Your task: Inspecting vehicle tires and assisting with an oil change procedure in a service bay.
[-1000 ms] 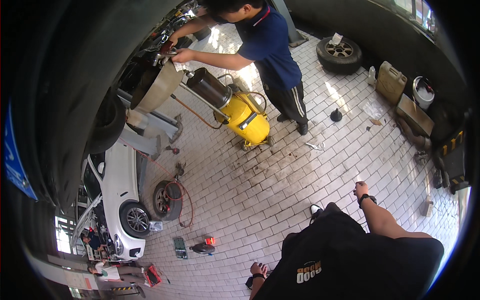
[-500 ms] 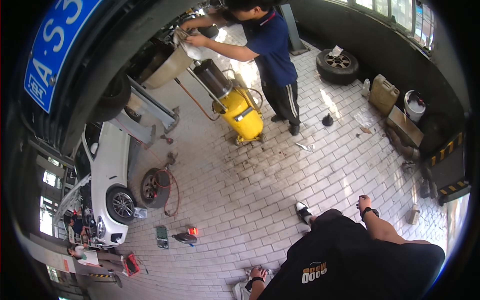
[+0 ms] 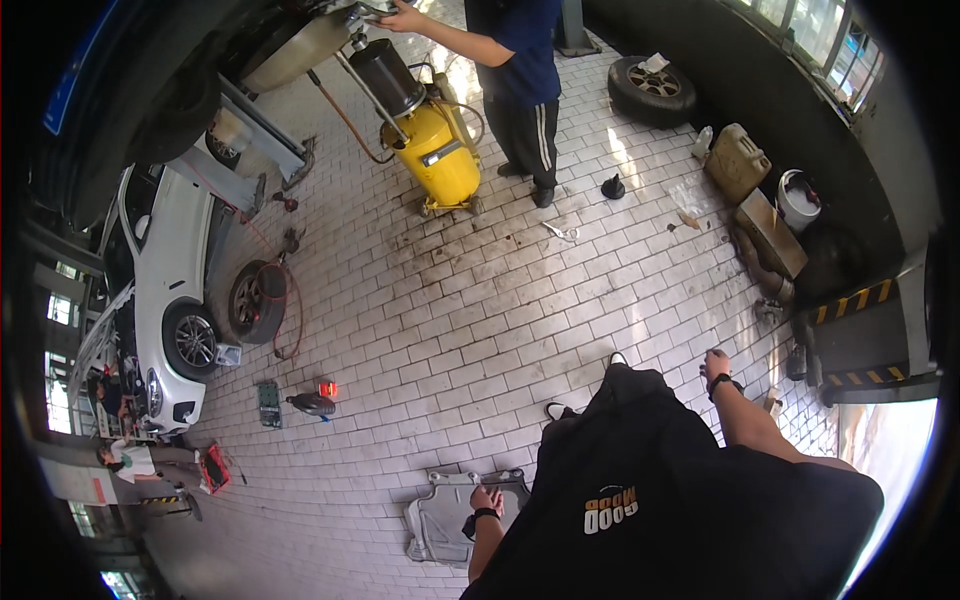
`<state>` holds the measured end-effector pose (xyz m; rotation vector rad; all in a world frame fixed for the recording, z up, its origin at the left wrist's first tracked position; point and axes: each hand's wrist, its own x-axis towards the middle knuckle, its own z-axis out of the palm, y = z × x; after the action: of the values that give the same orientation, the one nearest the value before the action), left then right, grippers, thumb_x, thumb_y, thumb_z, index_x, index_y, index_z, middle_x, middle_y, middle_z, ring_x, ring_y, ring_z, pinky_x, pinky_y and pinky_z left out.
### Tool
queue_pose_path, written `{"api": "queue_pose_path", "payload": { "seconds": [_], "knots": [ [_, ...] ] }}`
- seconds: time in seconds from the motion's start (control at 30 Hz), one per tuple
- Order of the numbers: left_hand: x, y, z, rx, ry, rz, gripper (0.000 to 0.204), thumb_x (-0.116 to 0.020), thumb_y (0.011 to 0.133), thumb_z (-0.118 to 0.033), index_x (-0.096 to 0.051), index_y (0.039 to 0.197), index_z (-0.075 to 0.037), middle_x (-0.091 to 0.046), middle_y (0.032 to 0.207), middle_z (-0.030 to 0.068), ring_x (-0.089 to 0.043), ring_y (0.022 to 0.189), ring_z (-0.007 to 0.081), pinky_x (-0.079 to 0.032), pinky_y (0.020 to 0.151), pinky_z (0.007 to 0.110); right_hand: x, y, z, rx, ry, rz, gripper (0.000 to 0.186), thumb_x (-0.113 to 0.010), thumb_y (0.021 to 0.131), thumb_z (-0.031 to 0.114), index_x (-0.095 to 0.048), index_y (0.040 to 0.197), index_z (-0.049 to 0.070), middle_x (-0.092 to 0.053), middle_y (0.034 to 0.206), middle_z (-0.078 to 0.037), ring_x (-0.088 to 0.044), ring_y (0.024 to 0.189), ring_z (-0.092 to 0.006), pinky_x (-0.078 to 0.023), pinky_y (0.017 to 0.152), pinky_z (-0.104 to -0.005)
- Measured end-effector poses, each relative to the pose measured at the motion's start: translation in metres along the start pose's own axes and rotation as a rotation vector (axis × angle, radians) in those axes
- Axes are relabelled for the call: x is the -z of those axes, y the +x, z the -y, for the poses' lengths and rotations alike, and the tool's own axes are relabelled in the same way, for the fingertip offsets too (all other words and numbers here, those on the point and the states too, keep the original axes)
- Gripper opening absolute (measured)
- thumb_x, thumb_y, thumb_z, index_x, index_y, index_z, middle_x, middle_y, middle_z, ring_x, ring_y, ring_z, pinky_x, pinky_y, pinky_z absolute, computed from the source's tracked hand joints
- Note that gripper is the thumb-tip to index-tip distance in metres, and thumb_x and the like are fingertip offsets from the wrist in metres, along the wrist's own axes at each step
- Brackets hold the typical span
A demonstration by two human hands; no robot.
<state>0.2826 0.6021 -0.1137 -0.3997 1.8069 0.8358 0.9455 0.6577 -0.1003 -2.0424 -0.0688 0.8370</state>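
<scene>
My left hand (image 3: 487, 500) is closed on the edge of a broad silver-grey metal plate (image 3: 437, 520) low beside my left side. The plate has ribs and rounded lugs along its upper edge; my hand and body hide part of it. My right hand (image 3: 715, 365) is out at my right side, fingers curled, with nothing visible in them. Beyond me a co-worker in a dark blue shirt (image 3: 522, 40) stands by a yellow waste-oil drainer (image 3: 440, 165). That person's hand is at the drainer's pale pan (image 3: 300, 52), beneath a raised car (image 3: 110, 120).
A wheel (image 3: 652, 92), a jerrycan (image 3: 738, 160) and a white bucket (image 3: 798, 205) line the right wall. A black funnel (image 3: 613, 188) sits on the floor. On the left are a white car (image 3: 170, 270), a loose wheel (image 3: 257, 300) with a red hose, and a green tool case (image 3: 270, 404).
The view has shifted, and things ahead appear higher and further left. More of the grey plate shows beside my left hand. My feet have changed position.
</scene>
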Motion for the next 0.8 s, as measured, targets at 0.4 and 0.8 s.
{"api": "queue_pose_path", "payload": {
  "seconds": [0.4,0.8],
  "knots": [
    [-0.070,-0.036,-0.022,-0.183,0.095,0.085,0.026,-0.049,0.076,-0.027,-0.047,0.098,-0.013,-0.050,0.094,0.0042,-0.050,0.072,0.0205,-0.043,0.062,0.031,0.016,0.032,0.038,0.054,0.160,0.096,0.027,-0.046,0.080,0.013,-0.055,0.103,0.002,-0.056,0.082,-0.009,-0.056,0.058,-0.0187,-0.047,0.051,-0.0272],
    [-0.086,-0.083,-0.028,-0.130,0.210,-0.027,0.036,-0.047,0.081,-0.032,-0.045,0.113,-0.017,-0.052,0.104,0.0023,-0.054,0.088,0.0181,-0.042,0.071,0.032,0.066,0.034,-0.016,-0.217,0.094,-0.028,0.028,-0.046,0.080,0.015,-0.053,0.104,0.003,-0.055,0.085,-0.010,-0.058,0.066,-0.0221,-0.048,0.057,-0.0322]
  ]
}}
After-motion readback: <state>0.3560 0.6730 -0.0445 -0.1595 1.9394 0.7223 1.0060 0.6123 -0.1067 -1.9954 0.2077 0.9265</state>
